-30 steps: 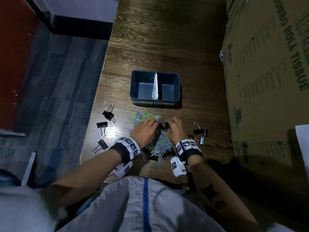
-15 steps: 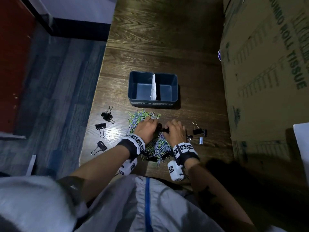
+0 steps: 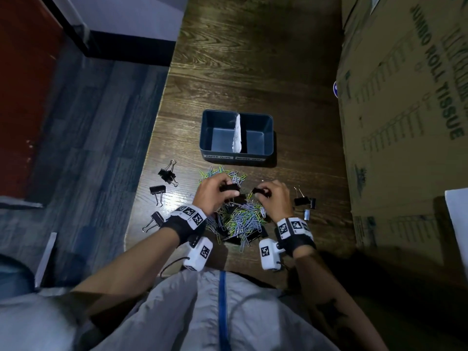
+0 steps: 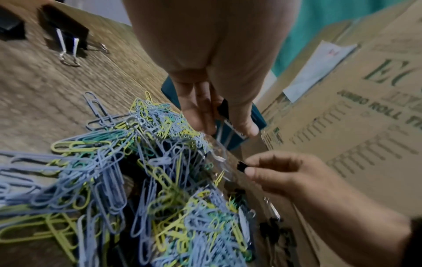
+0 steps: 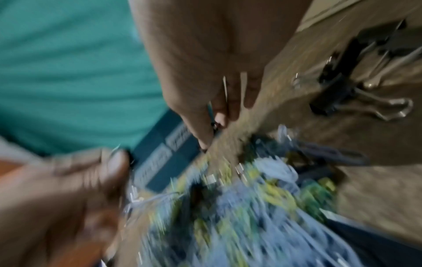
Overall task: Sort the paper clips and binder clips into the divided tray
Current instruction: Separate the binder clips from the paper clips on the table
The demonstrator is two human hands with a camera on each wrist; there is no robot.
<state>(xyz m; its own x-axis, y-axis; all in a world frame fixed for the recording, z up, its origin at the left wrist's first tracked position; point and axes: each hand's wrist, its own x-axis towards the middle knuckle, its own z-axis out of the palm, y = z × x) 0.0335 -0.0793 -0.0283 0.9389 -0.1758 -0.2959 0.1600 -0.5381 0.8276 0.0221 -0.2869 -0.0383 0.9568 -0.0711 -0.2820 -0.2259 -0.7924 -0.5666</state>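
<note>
A dark blue tray point(image 3: 218, 156) with a white paper divider point(image 3: 237, 134) stands on the wooden table; both compartments look bare. In front of it lies a pile of blue, yellow and green paper clips point(image 3: 239, 220) mixed with black binder clips. My left hand point(image 3: 222, 184) hovers over the pile's far side and pinches a black binder clip point(image 3: 229, 187); in the left wrist view that clip point(image 4: 224, 108) shows between its fingers. My right hand point(image 3: 262, 191) pinches a smaller black binder clip point(image 3: 258, 191), also seen as a small black clip point(image 4: 241, 166). The right wrist view is blurred.
Three loose binder clips point(image 3: 157, 191) lie left of the pile near the table's left edge. A few more binder clips point(image 3: 304, 200) lie to the right. A large cardboard box point(image 3: 405, 122) walls off the right side. Bare wood stretches behind the tray.
Both hands have lifted from the middle of the pile and drawn apart. Each now holds a black binder clip above the paper clips.
</note>
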